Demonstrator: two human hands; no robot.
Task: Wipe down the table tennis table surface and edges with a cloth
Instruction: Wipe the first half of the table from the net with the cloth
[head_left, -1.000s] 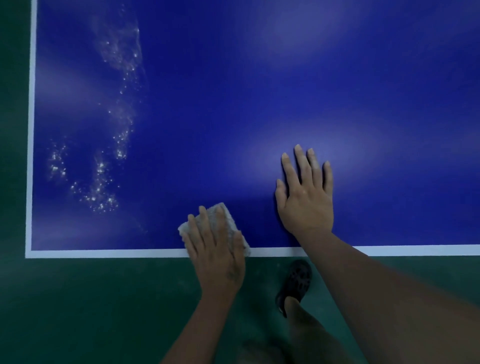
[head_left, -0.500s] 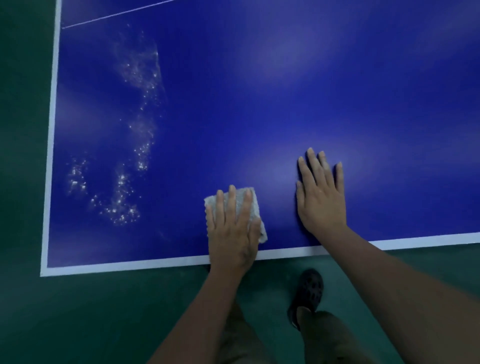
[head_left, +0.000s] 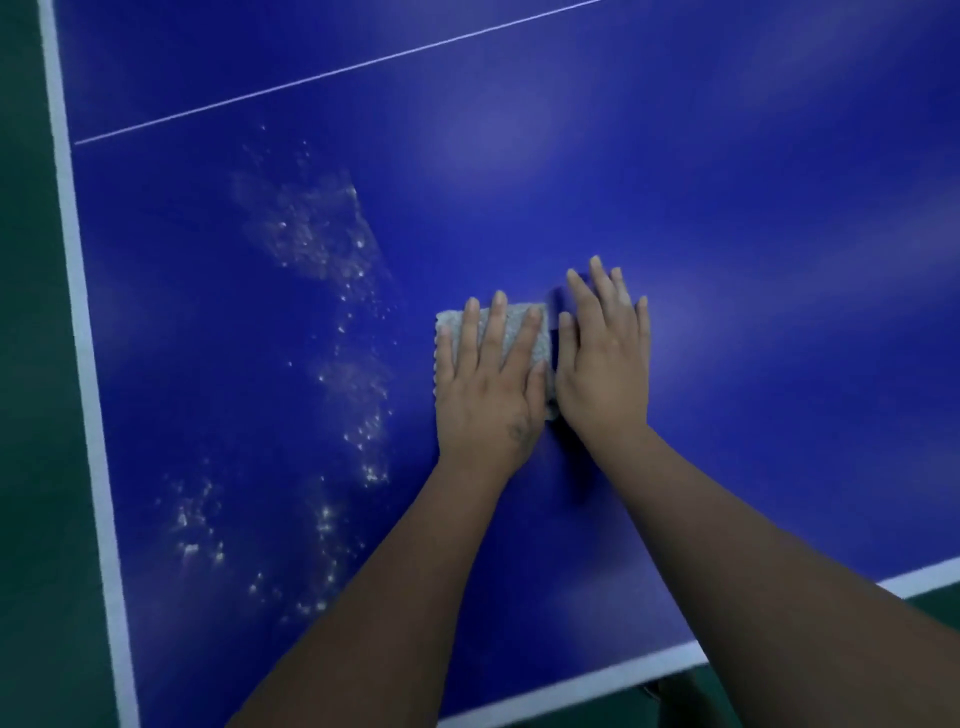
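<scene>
OK, cloth (head_left: 451, 332): pale grey, textured, folded to a rough square pad. It lies flat on the blue table (head_left: 727, 249), well in from the near edge. Left hand (head_left: 488, 400) sits flat on top of it, palm down, fingers straight and slightly spread, pressing, with no curl and nothing pinched. The cloth's far-left corner and strips between the fingers show; the rest is under the hand. Right hand (head_left: 605, 374) is just beside it on the right, also flat on bare table, fingers straight and close together, a bit blurred. Its thumb side meets the cloth's right edge; can't tell if it overlaps. Left of the cloth a band of white specks (head_left: 358, 426) runs far to near across the blue. White border line (head_left: 85, 364) runs down the left edge, and a second border line (head_left: 597, 680) runs along the near edge. Thin white line (head_left: 332, 73) slants across the far side. Green floor (head_left: 26, 364) shows beyond the left edge.
</scene>
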